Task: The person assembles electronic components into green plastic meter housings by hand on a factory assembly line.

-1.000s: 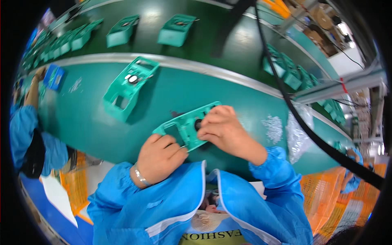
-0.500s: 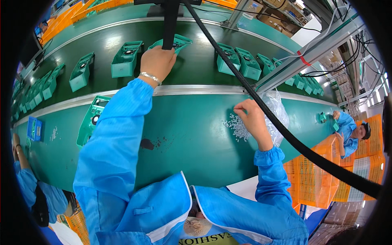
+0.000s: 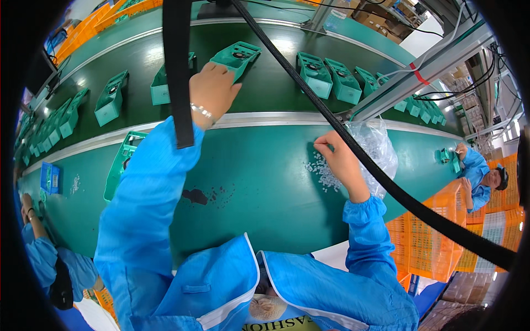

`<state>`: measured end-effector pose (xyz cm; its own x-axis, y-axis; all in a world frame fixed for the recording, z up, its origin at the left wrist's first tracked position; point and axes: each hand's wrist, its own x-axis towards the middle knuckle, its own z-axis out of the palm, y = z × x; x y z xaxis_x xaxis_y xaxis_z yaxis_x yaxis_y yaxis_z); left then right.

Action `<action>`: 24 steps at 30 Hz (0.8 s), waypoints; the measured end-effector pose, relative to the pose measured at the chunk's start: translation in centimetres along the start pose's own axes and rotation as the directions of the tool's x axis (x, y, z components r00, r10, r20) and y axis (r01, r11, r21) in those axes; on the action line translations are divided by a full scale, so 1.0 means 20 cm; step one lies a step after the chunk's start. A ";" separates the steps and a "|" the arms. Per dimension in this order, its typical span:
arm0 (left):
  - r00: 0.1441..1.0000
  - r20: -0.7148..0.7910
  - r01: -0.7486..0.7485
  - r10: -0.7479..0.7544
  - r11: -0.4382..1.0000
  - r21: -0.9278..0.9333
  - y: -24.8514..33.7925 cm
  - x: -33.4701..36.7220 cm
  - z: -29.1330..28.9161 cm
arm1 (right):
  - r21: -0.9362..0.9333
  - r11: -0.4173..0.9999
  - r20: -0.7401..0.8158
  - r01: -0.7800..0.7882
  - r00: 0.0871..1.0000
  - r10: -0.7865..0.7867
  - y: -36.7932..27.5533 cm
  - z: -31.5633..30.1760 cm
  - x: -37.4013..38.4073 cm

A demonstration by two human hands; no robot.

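Left hand (image 3: 214, 92) past far edge of desk (image 3: 265, 165), fingers curled at green housing (image 3: 236, 57) on belt (image 3: 270, 88), hold unclear. Right hand (image 3: 338, 159) pinched, contents hidden; pale pieces (image 3: 327, 175) heaped beside, presumably for easy reach.

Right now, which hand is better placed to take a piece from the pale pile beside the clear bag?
Probably the right hand: it's right at the pile of small pale pieces. The left hand is stretched forward at a green plastic housing, away from them.
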<state>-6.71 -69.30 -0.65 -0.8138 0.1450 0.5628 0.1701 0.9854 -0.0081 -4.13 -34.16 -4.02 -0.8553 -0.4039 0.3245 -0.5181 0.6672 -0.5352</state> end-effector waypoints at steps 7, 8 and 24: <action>0.985 0.142 0.089 -0.100 0.992 0.085 -0.16 -0.53 -0.68 | -0.077 0.996 -0.002 0.046 0.999 -0.046 0.00 -0.03 -0.07; 0.983 0.135 0.108 -0.126 0.985 0.135 -0.21 -0.62 -0.72 | -0.096 0.993 -0.003 0.073 0.997 -0.073 -0.01 -0.02 -0.07; 0.950 0.041 0.302 -0.308 0.947 0.112 -0.29 -1.25 -0.96 | -0.394 0.875 0.001 0.281 0.952 -0.306 -0.17 0.00 -0.04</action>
<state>23.34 -80.40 1.19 -0.8489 -0.1624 0.5031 -0.1473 0.9866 0.0699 -1.66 -35.95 -2.46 -0.6560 -0.5894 0.4715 -0.6939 0.7167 -0.0696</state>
